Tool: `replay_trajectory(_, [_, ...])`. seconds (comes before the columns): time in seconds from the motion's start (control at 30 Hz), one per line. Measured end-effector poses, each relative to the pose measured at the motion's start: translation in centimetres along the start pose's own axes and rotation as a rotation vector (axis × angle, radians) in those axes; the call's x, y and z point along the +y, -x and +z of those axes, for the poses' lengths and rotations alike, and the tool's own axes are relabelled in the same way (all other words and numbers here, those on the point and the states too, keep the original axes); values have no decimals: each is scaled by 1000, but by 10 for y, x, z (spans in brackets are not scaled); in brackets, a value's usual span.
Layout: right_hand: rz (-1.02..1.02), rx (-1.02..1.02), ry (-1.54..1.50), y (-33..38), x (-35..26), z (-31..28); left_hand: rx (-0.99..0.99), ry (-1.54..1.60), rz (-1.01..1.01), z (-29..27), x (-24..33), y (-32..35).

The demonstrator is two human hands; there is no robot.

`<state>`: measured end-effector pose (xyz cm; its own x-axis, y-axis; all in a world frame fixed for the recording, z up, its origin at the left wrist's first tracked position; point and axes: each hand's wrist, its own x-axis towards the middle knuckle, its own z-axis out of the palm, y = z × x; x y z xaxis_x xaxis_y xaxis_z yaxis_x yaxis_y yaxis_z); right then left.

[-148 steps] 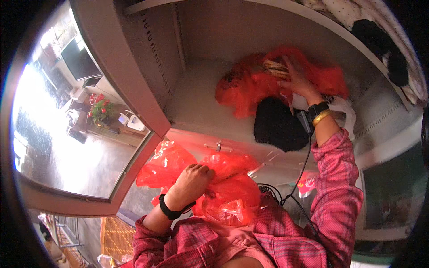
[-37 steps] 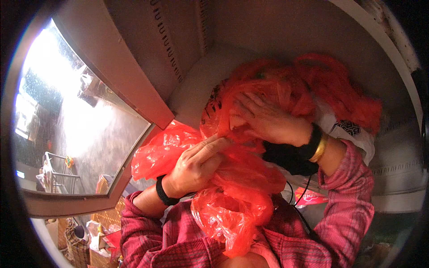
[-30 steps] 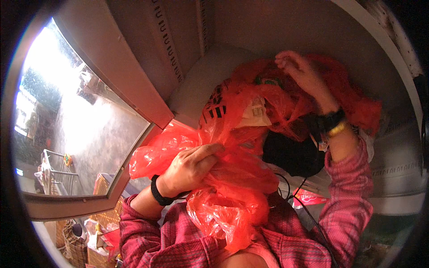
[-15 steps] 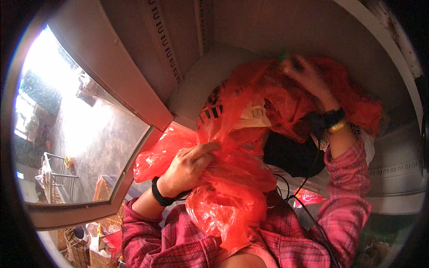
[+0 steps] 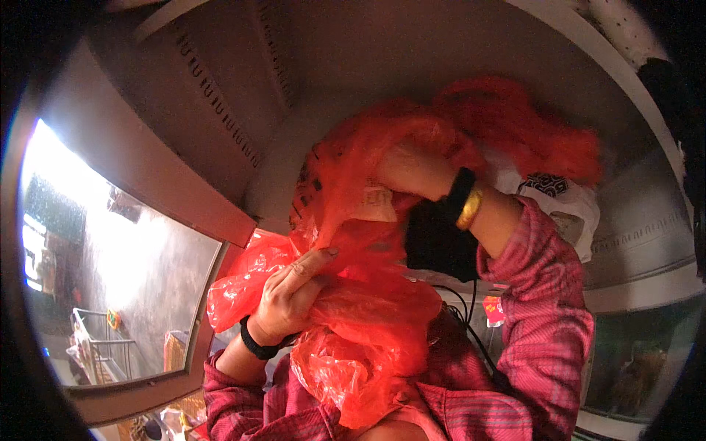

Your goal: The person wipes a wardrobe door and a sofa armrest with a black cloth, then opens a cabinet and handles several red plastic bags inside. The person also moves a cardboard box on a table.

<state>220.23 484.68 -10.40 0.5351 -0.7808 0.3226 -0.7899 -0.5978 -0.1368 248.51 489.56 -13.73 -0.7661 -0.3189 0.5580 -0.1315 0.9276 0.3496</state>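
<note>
A large, thin, see-through red plastic bag (image 5: pixel 368 309) spreads across the middle, bunched toward my chest. My left hand (image 5: pixel 290 294) grips its crumpled film, thumb and fingers closed on it. The back of my right hand (image 5: pixel 415 170) shows at the upper part of the bag, its fingers lost under the red film. A pale packet (image 5: pixel 379 204) and dark-striped printing show through the plastic. Below my right wrist hangs a black item (image 5: pixel 441 242) whose kind I cannot make out. Another red bag (image 5: pixel 522 125) lies farther back to the right.
A grey cabinet interior (image 5: pixel 346 51) with slotted metal strips surrounds the bags. A mirrored door (image 5: pixel 140 272) stands at the left. A white bag with a black pattern (image 5: pixel 570 206) lies at the right. Thin black cables (image 5: pixel 478 331) hang beside my right arm.
My right hand has moved left and nearer, from on top of the red plastic to partly under it. My left hand keeps its hold. The whole view has shifted somewhat.
</note>
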Motion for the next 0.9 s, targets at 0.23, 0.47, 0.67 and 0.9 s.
replay_trajectory(0.23, [-15,-328,-806,56,-8,-63,-377,98,-267,18,-24,-8])
replay_trajectory(0.47, [917,66,358,179,173,-111,-401,87,-257,27,-33,-7])
replay_trajectory(0.67, [1128,539,338,262,172,-160,-393,62,-256,18,-33,-8])
replay_trajectory(0.9, [559,747,465,210,-9,-161,-169,-114,-91,10,-25,-1])
